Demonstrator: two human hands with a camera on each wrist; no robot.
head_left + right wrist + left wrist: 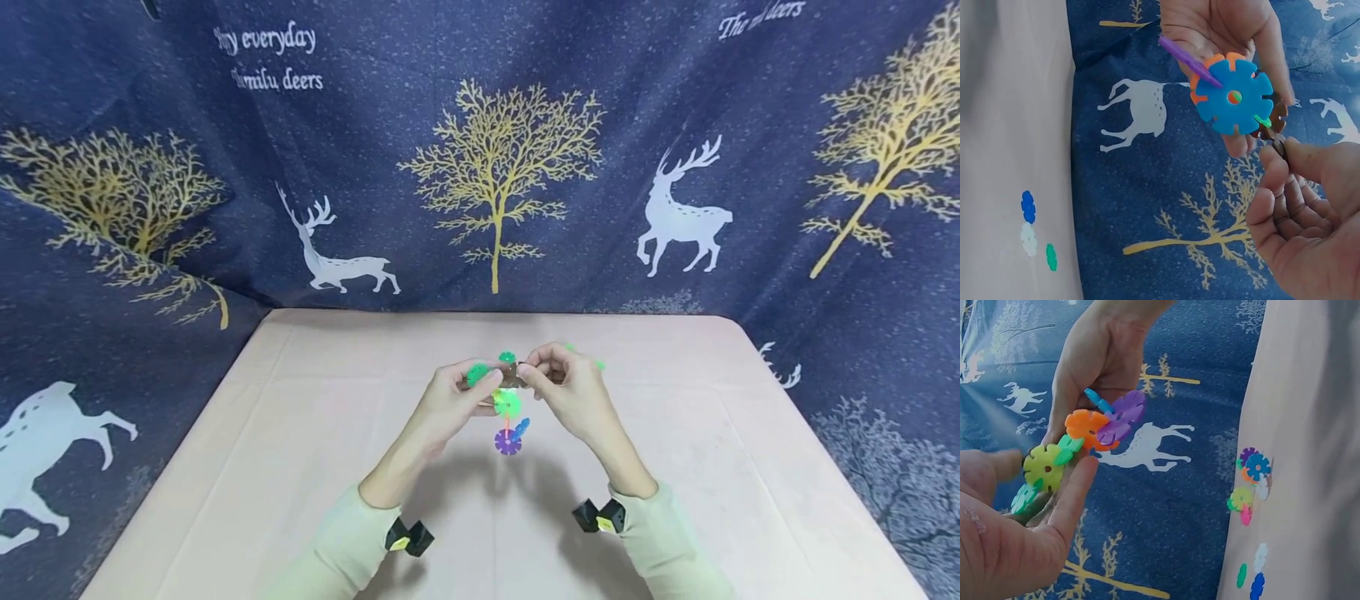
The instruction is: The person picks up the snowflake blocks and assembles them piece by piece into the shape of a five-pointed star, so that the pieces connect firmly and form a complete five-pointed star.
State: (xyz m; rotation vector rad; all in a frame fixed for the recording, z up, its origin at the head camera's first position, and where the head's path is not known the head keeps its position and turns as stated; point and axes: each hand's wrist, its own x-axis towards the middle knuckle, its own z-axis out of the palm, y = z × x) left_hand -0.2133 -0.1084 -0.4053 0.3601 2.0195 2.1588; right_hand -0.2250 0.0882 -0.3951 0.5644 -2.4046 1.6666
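Both hands are up over the table [315, 400], near each other. Left hand [447, 406] holds the disc assembly between thumb and fingers; right hand [567, 393] pinches a dark brown disc [1279, 149], seen nearly edge-on. Assembly sits mid-scene, off the table: yellow disc [1036, 469], orange disc [1079, 422], purple disc [1129, 419], blue disc [1219, 109]. A second brown disc [1280, 115] meets the pinched one; can't tell if the slots are engaged.

Step looks like slotting brown into brown. Judgement: line up notch to notch, planes crossed, push straight in, no twist. Brace the brown joint with left fingertips; load through the chain would likely pop other joints. Purple end hangs near, so keep it free.

Loose on table: blue piece [1028, 206], white piece [1029, 240], green piece [1052, 257].
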